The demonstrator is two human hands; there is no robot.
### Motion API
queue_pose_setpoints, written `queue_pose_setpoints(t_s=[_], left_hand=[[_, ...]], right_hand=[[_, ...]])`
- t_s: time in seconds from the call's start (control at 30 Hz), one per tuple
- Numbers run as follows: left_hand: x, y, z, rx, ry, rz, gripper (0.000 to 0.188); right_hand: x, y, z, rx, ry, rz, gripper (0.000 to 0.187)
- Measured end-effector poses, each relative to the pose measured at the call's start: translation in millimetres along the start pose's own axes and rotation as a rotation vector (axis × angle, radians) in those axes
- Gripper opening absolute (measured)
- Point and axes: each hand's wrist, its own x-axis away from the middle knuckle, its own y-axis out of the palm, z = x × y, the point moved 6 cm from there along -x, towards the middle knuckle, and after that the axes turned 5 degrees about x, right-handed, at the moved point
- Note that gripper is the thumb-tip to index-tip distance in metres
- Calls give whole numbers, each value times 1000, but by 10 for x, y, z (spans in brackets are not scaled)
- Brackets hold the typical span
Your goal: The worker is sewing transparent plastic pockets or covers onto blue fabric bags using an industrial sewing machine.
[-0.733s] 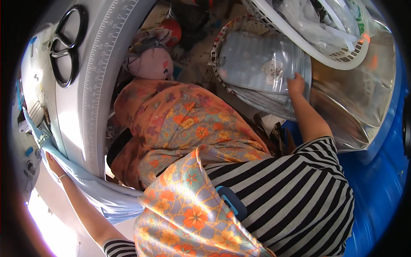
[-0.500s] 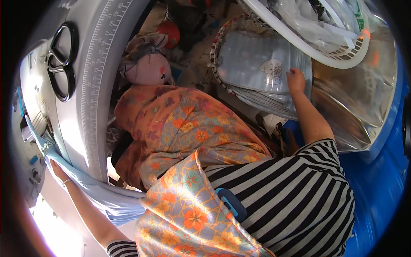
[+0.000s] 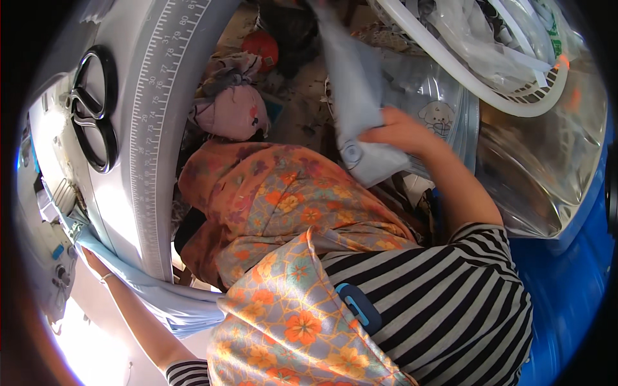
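Observation:
My right hand (image 3: 409,134) is closed on a translucent plastic piece (image 3: 354,83) with a round snap-like mark near its lower end. Its upper end is smeared by motion. Behind it lies a stack of clear grey-blue plastic pieces (image 3: 412,77), one printed with a cartoon dog, in a woven basket partly hidden by the lifted piece. At the far left, my left hand (image 3: 92,260) is against a light blue cloth (image 3: 145,280) that hangs over the table edge toward my lap. Its fingers are mostly covered, so their grip does not show.
Black-handled scissors (image 3: 93,109) lie on the grey table, beside a ruler strip (image 3: 158,109) along its edge. A white plastic basket (image 3: 502,103) of clear bags overhangs at upper right, above a shiny metallic sheet (image 3: 534,167). A pink cloth bundle (image 3: 232,112) sits beyond my flowered apron.
My right hand has moved left from the stack and now holds a plastic piece lifted off it. My left hand stays at the blue cloth. The whole view has shifted slightly.

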Motion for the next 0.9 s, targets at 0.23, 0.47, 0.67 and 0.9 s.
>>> queue_pose_setpoints(t_s=[0.23, 0.47, 0.67, 0.9], left_hand=[[7, -58, -40, -24, -94, 29, 44], [68, -45, 90, -189, -26, 13, 40], [194, -50, 187, -32, -102, 28, 48], [223, -47, 178, -13, -119, 5, 48]], right_hand=[[-599, -333, -553, 17, -194, 609, 24], [-2045, 1140, 577, 654, 34, 312, 28], [-2443, 2719, 1435, 735, -40, -379, 24], [-1987, 289, 1129, 95, 145, 791, 25]])
